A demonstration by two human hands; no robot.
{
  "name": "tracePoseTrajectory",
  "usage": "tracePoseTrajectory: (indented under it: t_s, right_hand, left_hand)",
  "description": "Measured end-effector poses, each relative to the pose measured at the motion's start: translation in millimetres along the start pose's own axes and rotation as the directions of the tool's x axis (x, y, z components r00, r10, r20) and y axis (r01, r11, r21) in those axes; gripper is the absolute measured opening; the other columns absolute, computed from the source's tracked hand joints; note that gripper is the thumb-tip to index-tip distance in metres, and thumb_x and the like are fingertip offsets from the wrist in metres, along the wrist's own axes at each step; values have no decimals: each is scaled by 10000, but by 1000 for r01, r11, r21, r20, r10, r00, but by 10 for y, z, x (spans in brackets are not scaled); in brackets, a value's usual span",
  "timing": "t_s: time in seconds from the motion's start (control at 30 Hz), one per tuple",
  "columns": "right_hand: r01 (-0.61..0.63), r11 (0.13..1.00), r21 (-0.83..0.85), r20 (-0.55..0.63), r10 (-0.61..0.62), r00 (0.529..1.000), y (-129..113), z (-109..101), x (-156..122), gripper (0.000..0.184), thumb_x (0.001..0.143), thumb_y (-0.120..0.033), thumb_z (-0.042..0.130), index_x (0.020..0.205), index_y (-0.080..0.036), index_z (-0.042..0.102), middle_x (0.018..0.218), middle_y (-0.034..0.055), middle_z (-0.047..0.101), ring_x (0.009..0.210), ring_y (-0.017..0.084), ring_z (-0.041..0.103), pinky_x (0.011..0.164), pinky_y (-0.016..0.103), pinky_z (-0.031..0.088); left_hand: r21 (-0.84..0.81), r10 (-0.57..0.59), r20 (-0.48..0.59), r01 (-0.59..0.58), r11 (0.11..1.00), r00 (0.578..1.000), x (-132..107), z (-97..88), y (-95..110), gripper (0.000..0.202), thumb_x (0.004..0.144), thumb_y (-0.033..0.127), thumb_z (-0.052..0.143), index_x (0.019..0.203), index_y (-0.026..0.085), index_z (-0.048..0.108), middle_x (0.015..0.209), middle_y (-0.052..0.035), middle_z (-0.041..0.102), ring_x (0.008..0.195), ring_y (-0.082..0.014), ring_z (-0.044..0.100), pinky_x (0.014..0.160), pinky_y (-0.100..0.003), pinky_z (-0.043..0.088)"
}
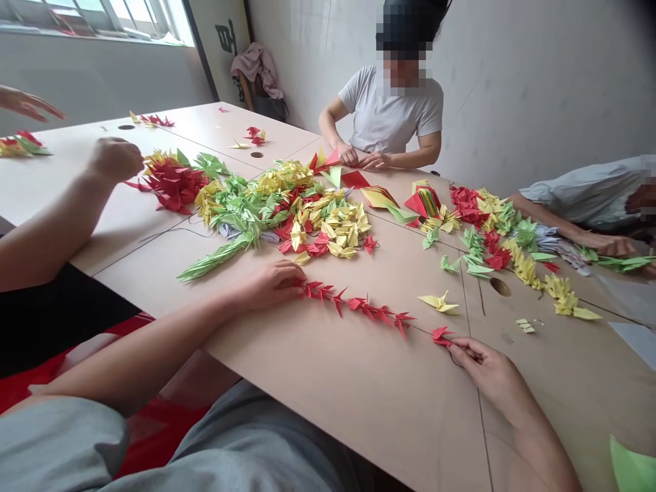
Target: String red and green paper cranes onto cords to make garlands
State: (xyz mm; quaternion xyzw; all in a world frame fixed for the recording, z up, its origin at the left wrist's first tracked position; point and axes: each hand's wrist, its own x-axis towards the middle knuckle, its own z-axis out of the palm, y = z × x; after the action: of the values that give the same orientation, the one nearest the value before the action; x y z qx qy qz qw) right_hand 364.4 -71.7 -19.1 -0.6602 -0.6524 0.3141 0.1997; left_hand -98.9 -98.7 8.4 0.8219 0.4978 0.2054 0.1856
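Tabletop [328, 376] — red cranes [378, 313] between left hand [279, 282] and right hand [484, 363].

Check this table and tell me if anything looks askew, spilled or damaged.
Nothing looks spilled or damaged. One mild oddity: a single red paper crane at the right hand sits apart from the red row by the left hand, with bare dark thread between.

My left hand [274, 283] touches one end of a string of red origami cranes [380, 314]; my right hand [488, 367] pinches another red crane [441, 335].
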Motion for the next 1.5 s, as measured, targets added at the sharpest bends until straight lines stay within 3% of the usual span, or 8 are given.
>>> tracePoseTrajectory:
  t_s: [0.1,0.23,0.4,0.57,0.7,1.03,1.33,1.5]
  right_hand:
    - [-9,1000,-10,6,10,1000,-14,-2,-9,460,688,-585,614,884,-195,758,799,65,744,718,221,665,629,278,511]
    - [-19,1000,-20,12,19,1000,-32,-9,-30,458,695,-584,608,885,-192,751,817,68,744,735,223,658,645,280,516]
    - [-12,999,-43,54,14,998,-28,-22,-46,470,742,-601,580,930,-202,743,914,70,748,803,233,658,665,290,508]
    - [9,1000,-15,71,-8,997,-49,-17,-50,479,754,-601,573,954,-197,735,973,81,750,884,252,664,729,309,514]
    - [8,1000,1,74,-8,997,-79,-13,-55,487,750,-596,571,972,-193,730,1015,93,751,927,266,670,780,330,516]
    - [44,998,38,73,-46,996,-148,-16,-66,433,758,-534,588,984,-199,742,1065,98,759,1002,294,679,853,384,519]
    - [64,996,68,55,-68,996,-117,2,-54,357,793,-469,605,989,-207,747,1054,84,764,968,270,687,852,375,524]
    - [53,995,83,53,-58,997,-126,-5,-57,330,797,-456,624,986,-216,750,1021,75,767,949,261,688,827,363,532]
  left_hand:
    - [13,4,-32,-4,1000,999,-10,18,-8,298,920,390,566,1103,164,631,1120,-114,667,1019,-215,635,906,-342,522]
    - [66,84,-68,-80,995,994,-37,71,-26,496,911,415,593,1341,176,531,1396,-191,501,1280,-294,513,1028,-424,479]
    - [95,126,-23,-123,988,992,-41,114,-23,391,904,431,597,1215,196,631,1441,-195,455,1339,-347,459,1061,-482,462]
    - [132,158,-30,-153,979,987,-39,134,41,614,889,469,607,1422,199,465,1502,-220,383,1386,-374,403,1090,-522,428]
    - [148,207,38,-210,966,978,-17,168,98,593,888,481,600,1408,215,496,1511,-218,385,1387,-397,399,1091,-553,413]
    - [140,220,5,-218,966,976,16,193,177,635,890,497,586,1414,162,459,1449,-243,457,1344,-373,449,1072,-537,429]
    - [233,319,144,-345,909,937,312,68,379,467,865,504,627,1226,209,658,1529,-193,393,1429,-414,316,1142,-604,294]
    - [265,330,163,-363,893,930,371,87,441,494,876,515,604,1233,175,641,1520,-205,405,1441,-399,303,1152,-575,298]
